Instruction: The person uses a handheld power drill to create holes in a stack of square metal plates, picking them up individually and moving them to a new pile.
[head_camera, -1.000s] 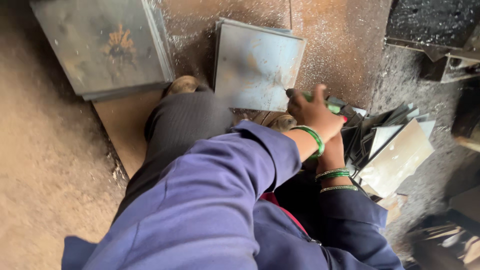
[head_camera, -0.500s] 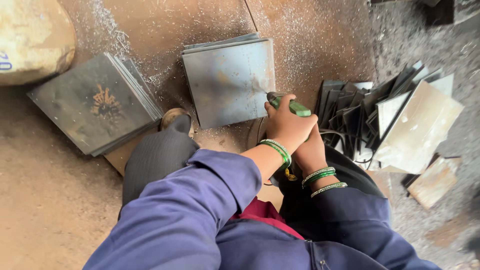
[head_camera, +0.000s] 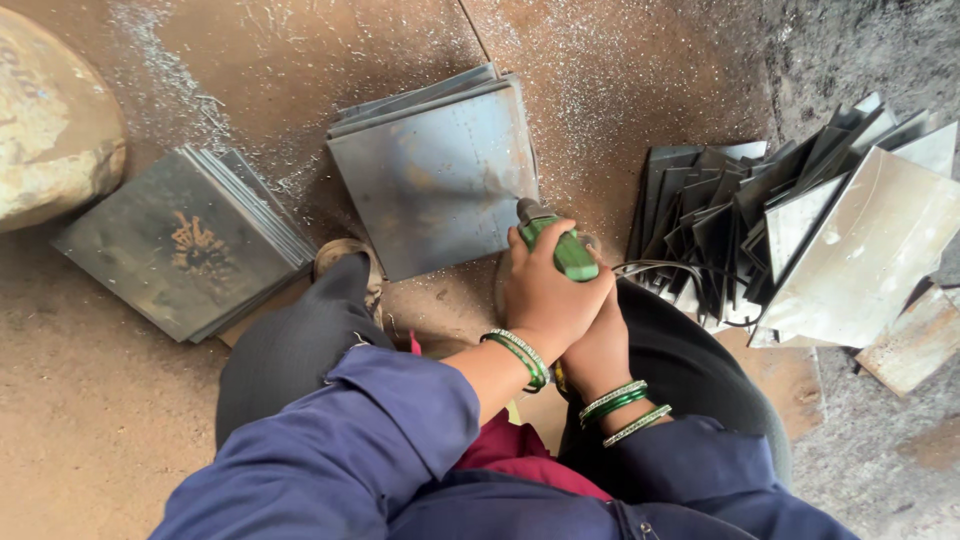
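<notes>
Left hand (head_camera: 548, 300): closed over the green grip of the power tool (head_camera: 560, 245).
Right hand (head_camera: 598, 345): tucked beneath the left, fingers hidden; grip cannot be told.
Tool: rigid and probably weighty; both hands on the handle seem wise.
Plate stack (head_camera: 435, 180): on the floor just ahead; stiff steel, sharp edges likely.

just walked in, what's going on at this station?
A person sitting on the brown floor grips a green-handled power tool with both hands, left hand on top, right hand beneath. The tool's front end meets the lower right corner of a stack of square grey metal plates. A second, darker plate stack lies left; a loose heap of metal sheets lies right.
</notes>
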